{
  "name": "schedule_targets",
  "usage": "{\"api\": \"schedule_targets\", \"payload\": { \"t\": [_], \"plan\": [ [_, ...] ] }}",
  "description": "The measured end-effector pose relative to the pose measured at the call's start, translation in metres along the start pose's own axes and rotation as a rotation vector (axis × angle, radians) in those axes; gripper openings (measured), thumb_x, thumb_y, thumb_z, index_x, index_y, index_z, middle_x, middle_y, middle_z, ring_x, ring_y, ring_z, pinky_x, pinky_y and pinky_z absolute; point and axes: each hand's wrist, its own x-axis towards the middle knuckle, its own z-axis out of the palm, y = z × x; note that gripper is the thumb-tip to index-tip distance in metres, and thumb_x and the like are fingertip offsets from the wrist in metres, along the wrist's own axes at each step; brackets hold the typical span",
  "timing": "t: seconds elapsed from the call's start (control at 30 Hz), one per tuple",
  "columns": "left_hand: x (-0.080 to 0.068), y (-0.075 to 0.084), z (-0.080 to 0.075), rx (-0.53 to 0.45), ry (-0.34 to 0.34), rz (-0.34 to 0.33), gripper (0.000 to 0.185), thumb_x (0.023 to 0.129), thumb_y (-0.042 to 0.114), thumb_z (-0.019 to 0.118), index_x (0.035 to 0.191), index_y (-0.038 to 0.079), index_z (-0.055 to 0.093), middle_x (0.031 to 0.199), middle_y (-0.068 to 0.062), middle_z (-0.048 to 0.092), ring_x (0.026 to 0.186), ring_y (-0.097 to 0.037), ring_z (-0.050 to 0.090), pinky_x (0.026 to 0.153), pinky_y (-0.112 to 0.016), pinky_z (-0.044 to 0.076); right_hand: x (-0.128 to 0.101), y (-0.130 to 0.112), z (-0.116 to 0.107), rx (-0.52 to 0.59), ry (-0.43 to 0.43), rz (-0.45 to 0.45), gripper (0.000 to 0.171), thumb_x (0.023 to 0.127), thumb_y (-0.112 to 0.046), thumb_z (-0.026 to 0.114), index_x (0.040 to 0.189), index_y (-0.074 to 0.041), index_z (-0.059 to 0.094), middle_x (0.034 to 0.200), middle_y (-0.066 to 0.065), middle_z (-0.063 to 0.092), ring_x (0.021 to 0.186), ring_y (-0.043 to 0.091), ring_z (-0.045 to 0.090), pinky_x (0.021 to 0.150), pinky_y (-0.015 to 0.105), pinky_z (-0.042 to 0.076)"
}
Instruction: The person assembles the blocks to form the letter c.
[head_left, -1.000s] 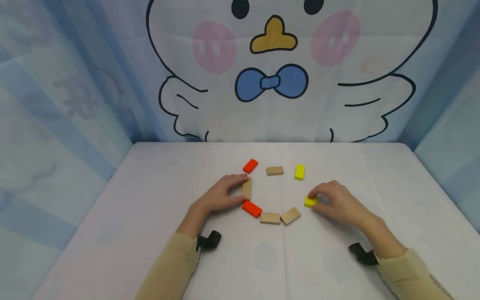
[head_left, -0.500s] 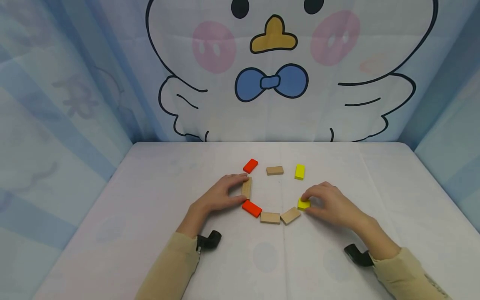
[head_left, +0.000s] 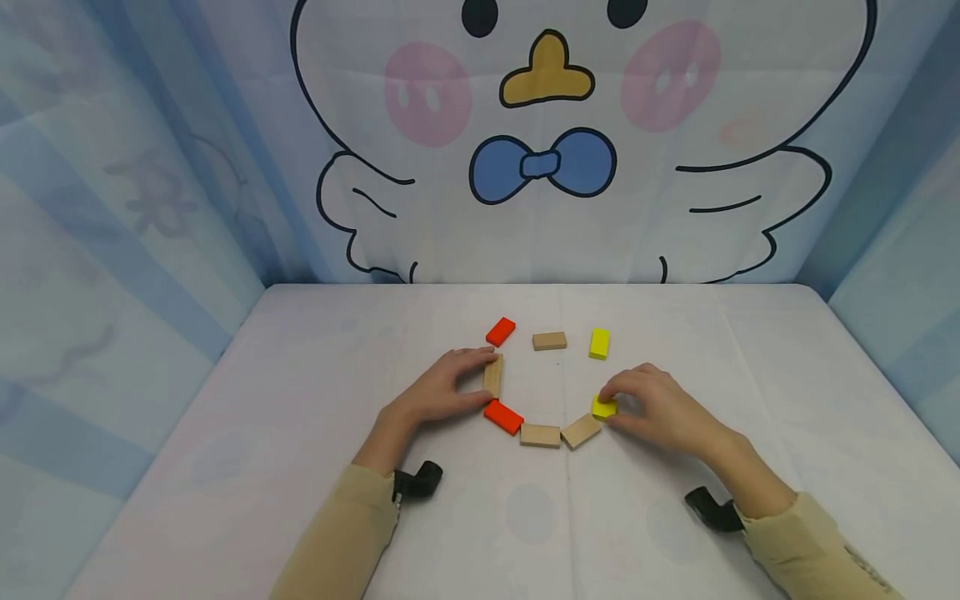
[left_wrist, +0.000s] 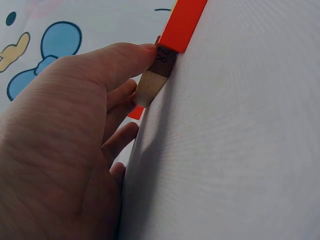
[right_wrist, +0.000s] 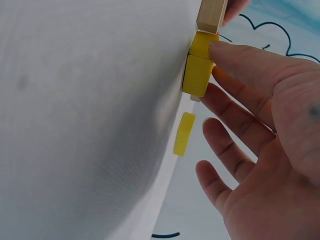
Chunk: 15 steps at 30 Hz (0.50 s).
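My left hand (head_left: 438, 387) pinches a plain wooden block (head_left: 492, 377) between thumb and fingers, at its near and far ends. In the left wrist view, dark markings show on that block's end, and a red block (left_wrist: 184, 25) adjoins it by the thumb. My right hand (head_left: 663, 410) pinches a yellow block (head_left: 603, 407), thumb at the near end and index finger at the far end. The yellow block's near end meets a slanted wooden block (head_left: 581, 432). From there the curve runs left through another wooden block (head_left: 540, 437) to the red block. The right hand's other fingers are spread.
Along the far side lie a separate red block (head_left: 501, 332), a wooden block (head_left: 550, 341) and a second yellow block (head_left: 599, 343), with gaps between them. All rest on a white-covered table (head_left: 300, 333), before a cartoon-printed backdrop (head_left: 540, 233).
My right hand has slid the yellow block left and slightly nearer, up to the slanted wooden block. My left hand stays in place on its wooden block.
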Motion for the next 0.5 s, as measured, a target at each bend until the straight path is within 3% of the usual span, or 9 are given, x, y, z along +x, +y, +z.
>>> {"api": "schedule_targets", "payload": {
  "t": [0.5],
  "plan": [
    [-0.0002, 0.0004, 0.0002, -0.003, 0.009, 0.004, 0.062, 0.093, 0.028, 0.072, 0.150, 0.017, 0.051, 0.154, -0.004, 0.044, 0.142, -0.026, 0.036, 0.116, -0.046, 0.031, 0.0028, -0.0014, 0.0010, -0.021, -0.016, 0.016, 0.025, 0.082, -0.007, 0.082, 0.105, -0.013, 0.074, 0.105, -0.005, 0.070, 0.109, 0.029, 0.053, 0.095, 0.054, 0.044]
  ]
}}
